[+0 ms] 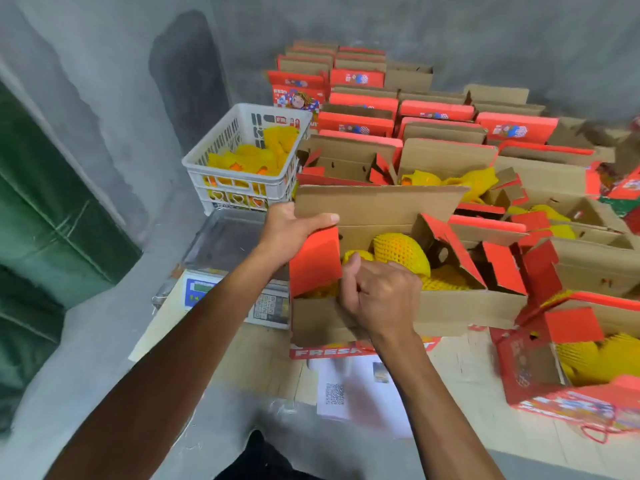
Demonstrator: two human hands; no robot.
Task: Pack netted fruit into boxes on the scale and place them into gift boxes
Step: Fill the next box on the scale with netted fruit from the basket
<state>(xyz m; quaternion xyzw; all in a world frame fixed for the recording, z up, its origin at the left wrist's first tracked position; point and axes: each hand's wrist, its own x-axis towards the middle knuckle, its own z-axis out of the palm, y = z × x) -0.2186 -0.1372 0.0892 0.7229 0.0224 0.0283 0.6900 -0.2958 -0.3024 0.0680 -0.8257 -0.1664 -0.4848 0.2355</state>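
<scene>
While the open box (381,258) sits mid-frame with netted fruit (401,251) inside, the left hand (291,233) grips its far flap at the nine o'clock corner and the right hand (377,292), fingers curled, clutches the near wall. At ten o'clock stand the scale (225,247) and a white crate (239,161); more red boxes (433,123) fill twelve to three

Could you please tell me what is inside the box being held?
The box holds yellow netted fruit. The right hand and a red flap cover the rest.
</scene>
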